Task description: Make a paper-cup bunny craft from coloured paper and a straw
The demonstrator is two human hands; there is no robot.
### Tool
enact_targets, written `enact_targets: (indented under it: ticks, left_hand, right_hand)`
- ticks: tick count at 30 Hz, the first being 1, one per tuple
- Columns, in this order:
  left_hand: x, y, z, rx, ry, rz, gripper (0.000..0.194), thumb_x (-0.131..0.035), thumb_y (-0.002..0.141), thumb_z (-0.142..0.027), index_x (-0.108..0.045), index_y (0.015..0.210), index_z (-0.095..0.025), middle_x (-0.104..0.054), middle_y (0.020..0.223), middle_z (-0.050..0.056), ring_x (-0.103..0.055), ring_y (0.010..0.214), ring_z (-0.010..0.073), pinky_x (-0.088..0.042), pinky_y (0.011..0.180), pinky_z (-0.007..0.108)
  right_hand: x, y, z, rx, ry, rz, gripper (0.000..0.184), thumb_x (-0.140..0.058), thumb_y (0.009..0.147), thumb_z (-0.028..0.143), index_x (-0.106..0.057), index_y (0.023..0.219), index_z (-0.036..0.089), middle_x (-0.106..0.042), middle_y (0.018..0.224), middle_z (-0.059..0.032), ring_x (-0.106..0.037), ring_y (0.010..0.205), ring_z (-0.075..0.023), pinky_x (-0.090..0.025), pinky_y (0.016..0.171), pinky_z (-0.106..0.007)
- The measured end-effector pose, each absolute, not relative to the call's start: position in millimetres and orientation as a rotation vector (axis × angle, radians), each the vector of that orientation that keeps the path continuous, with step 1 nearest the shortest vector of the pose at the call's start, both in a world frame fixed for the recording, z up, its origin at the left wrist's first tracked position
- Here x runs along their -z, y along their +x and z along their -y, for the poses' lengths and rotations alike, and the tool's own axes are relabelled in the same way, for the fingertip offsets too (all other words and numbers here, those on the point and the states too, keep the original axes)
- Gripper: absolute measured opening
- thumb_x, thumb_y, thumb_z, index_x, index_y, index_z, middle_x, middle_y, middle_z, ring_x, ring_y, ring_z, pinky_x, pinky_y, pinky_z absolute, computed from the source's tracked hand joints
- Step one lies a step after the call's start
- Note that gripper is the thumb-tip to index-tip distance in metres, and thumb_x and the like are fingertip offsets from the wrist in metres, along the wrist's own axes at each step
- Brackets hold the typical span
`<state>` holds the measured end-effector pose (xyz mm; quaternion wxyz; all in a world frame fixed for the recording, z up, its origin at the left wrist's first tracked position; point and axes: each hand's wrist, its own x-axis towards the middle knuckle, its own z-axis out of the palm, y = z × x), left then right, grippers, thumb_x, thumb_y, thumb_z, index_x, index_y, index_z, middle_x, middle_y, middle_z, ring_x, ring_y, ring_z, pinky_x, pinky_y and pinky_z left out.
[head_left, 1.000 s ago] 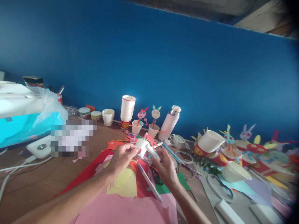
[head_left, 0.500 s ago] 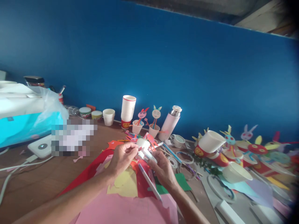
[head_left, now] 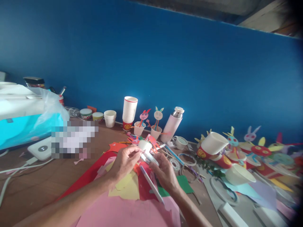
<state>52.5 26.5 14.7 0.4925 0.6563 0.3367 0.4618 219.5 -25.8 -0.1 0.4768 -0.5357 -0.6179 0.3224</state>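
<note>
In front of me, my right hand (head_left: 163,168) is closed on a whitish, translucent roll of tape (head_left: 151,158). My left hand (head_left: 127,160) pinches at the left end of the tape, its fingertips close together. Directly behind the tape stands a small white paper cup (head_left: 145,145). Below the hands, a white pen-like stick (head_left: 152,185) lies slanted over red and pink paper. Yellow paper (head_left: 125,186) sits under my left wrist, and a green sheet (head_left: 185,184) is partly covered by my right hand.
Behind are stacked paper cups (head_left: 130,110), two cups with paper rabbit heads (head_left: 158,113) and a pink thermos (head_left: 172,124). More paper-cup figures (head_left: 261,150) crowd the right side. At left are a white power bank (head_left: 41,151) with a cable and a plastic bag (head_left: 52,104).
Both hands stay nearly in place. My left fingertips have shifted slightly, and the tape between the hands has turned a little.
</note>
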Motion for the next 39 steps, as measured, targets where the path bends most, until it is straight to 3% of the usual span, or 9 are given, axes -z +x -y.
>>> enact_targets:
  ticks: [27, 39]
  left_hand:
    - [-18.0, 52.8, -20.4, -1.290, 1.896, -0.841, 0.018, -0.049, 0.080, -0.024, -0.064, 0.077, -0.015, -0.063, 0.080, 0.004, -0.059, 0.067, 0.0127, -0.050, 0.063, 0.021]
    - [-17.9, 52.3, -20.1, -1.254, 1.936, -0.863, 0.017, -0.046, 0.082, -0.023, -0.061, 0.078, -0.015, -0.060, 0.083, 0.005, -0.058, 0.070, 0.0130, -0.050, 0.067, 0.022]
  right_hand:
    - [0.6, 217.5, 26.5, -0.726, -1.379, 1.519, 0.009, -0.049, 0.082, 0.026, -0.048, 0.084, 0.018, -0.055, 0.069, 0.0018, -0.046, 0.056, -0.0108, -0.033, 0.051, -0.022]
    - [3.0, 216.9, 26.5, -0.751, -1.366, 1.487, 0.018, -0.049, 0.084, 0.036, -0.050, 0.083, 0.018, -0.052, 0.063, 0.0026, -0.044, 0.052, -0.0106, -0.034, 0.050, -0.022]
